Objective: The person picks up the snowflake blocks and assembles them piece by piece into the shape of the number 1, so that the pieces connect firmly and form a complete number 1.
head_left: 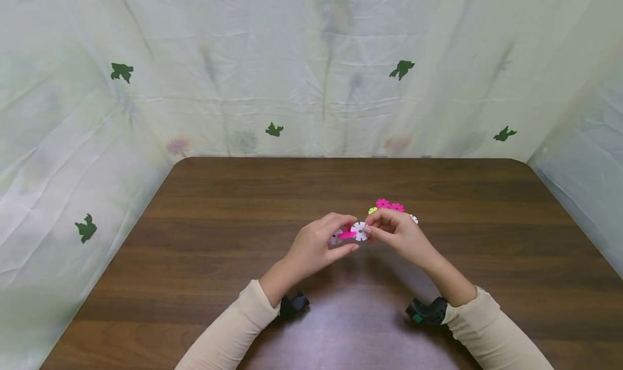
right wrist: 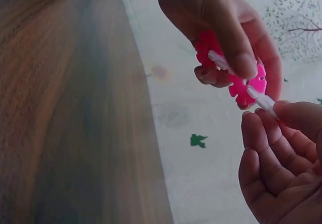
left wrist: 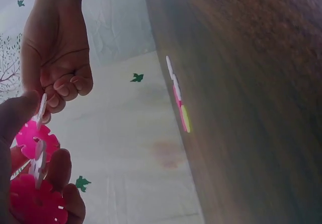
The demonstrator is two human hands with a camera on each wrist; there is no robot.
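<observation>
Above the table, my left hand holds a short chain of notched plastic snowflake discs, pink and white, slotted into one another. One pink disc lies between the thumb and fingers in the left wrist view, and another pink disc faces the right hand. At the chain's right end is a white disc. My right hand pinches this white disc by its edge between thumb and index finger; its other fingers are curled. The white disc touches the pink one's edge; how deep it sits in the slot I cannot tell.
Behind the right hand, a group of joined discs lies on the brown wooden table: pink discs, a yellow-green disc and a white disc, partly hidden by the hand. A patterned curtain stands along the table's far edge.
</observation>
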